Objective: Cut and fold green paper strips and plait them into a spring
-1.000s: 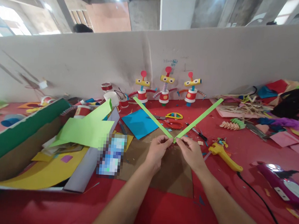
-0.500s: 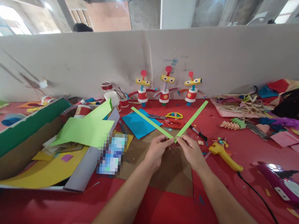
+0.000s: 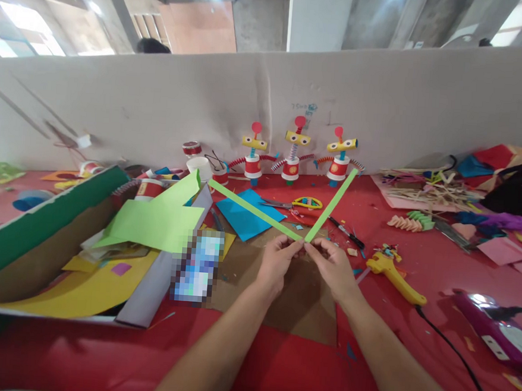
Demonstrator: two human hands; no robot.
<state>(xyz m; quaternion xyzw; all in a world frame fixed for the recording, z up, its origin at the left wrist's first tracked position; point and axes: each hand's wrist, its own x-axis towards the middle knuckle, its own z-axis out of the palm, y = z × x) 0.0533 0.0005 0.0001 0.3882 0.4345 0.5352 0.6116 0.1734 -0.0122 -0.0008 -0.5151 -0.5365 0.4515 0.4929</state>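
Two narrow green paper strips (image 3: 256,210) spread in a V above a brown board (image 3: 305,324) on the red table (image 3: 110,363), their lower ends meeting where the left hand (image 3: 276,262) and right hand (image 3: 333,267) each pinch one between thumb and fingers; I can't tell from here whether those ends are joined. The strips look feather-light, springy enough to hold straight yet easily creased, so a gentle, flat grip at the ends seems best. Beyond lie a blue sheet (image 3: 243,225) and scissors (image 3: 292,207), with a yellow glue gun (image 3: 398,279) to the right and three cup figures (image 3: 291,168) behind.
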